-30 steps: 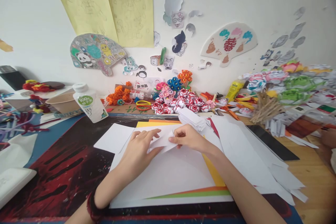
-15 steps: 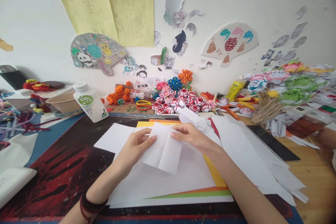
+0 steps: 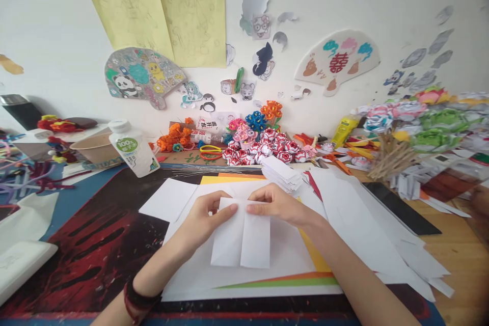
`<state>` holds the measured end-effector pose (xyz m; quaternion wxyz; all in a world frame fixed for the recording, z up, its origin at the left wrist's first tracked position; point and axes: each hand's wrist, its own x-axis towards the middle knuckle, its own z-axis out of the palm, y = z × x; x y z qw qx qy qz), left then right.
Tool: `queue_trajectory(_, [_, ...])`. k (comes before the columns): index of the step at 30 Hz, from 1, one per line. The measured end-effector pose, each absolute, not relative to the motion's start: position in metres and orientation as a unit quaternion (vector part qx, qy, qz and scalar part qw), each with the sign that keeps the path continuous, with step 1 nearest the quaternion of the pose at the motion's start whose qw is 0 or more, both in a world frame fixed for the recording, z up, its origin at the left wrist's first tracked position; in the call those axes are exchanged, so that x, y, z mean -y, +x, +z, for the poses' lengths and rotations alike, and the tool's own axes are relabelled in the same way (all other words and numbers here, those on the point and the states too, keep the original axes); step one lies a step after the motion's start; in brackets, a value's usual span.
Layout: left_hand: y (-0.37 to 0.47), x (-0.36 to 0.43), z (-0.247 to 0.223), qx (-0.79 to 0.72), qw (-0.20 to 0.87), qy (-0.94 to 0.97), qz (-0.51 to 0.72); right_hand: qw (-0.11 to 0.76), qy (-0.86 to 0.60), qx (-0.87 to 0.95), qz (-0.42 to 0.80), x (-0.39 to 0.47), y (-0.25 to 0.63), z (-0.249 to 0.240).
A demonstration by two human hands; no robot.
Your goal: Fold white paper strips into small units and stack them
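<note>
A small white sheet of paper (image 3: pixel 255 242), folded so that two flaps meet along a line down its middle, is held between my hands. My left hand (image 3: pixel 214 214) pinches its upper left part, thumb on top and fingers behind. On the upper right side my right hand (image 3: pixel 275 204) grips it the same way. The paper is over a larger white sheet (image 3: pixel 191 275), which lies on orange, green and yellow sheets. A separate white sheet (image 3: pixel 168 198) rests just left of my left hand.
A white bottle (image 3: pixel 133 150) stands at the back left. Red-and-white paper flowers (image 3: pixel 275 147) are heaped by the wall. Loose white sheets (image 3: pixel 351 219) and a black flat slab (image 3: pixel 401 209) lie to the right. At the far left is a white box-like object (image 3: pixel 26 265).
The folded paper has come down a little and turned from tilted to nearly straight. My hands have lowered slightly with it, and both still hold it.
</note>
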<state>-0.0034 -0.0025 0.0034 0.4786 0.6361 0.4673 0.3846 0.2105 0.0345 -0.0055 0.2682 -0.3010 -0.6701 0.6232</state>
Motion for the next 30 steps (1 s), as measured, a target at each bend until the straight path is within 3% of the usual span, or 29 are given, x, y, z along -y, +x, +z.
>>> queue_trajectory(6, [-0.005,0.002,0.001,-0.459,0.53,0.619,0.353,0.274,-0.292,0.665,0.63,-0.031,0.209,-0.003])
queue_trajectory(8, [-0.005,0.002,-0.002,-0.48,0.481,0.641,0.357,0.272,-0.284,0.66,0.639,-0.031,0.208,-0.004])
queue_trajectory(13, [-0.007,0.001,-0.009,-0.54,0.045,0.729,0.418,0.346,-0.318,0.635,0.613,-0.033,0.206,-0.007])
queue_trajectory(16, [-0.007,0.004,-0.011,-0.503,-0.104,0.77,0.379,0.381,-0.322,0.604,0.622,-0.033,0.205,-0.007])
queue_trajectory(24, [0.0,0.009,-0.01,-0.485,-0.135,0.805,0.314,0.384,-0.269,0.575,0.671,-0.028,0.202,-0.003])
queue_trajectory(30, [-0.003,0.01,-0.01,-0.481,-0.115,0.802,0.334,0.414,-0.292,0.594,0.626,-0.028,0.203,-0.002])
